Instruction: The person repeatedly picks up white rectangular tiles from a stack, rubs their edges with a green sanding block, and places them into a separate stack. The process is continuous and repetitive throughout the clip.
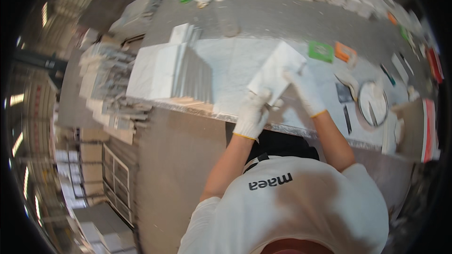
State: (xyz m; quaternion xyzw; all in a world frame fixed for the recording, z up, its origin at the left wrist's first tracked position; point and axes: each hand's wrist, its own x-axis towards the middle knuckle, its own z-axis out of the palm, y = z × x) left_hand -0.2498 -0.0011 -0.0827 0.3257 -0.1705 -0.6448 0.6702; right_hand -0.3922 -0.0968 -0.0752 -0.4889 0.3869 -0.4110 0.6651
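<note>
Both hands wear white knit gloves with yellow cuffs. A white rectangular stone tile (277, 68) is held tilted above the light slab worktop. My left hand (255, 111) grips its lower corner, the thumb side hidden by blur. My right hand (303, 86) is on its right edge, fingers against the surface. To the left, a row of similar white tiles (192, 72) stands on edge on the worktop (227, 60). Right of the held tile lie a green pad (320, 51) and an orange pad (345, 52).
A round dish of white material (373, 104) with a tool in it, a dark square piece (343, 92) and a dark strip (348, 119) lie at the right. A cardboard box (411, 130) stands at the far right. Stacked stone pieces (106, 81) stand left of the worktop.
</note>
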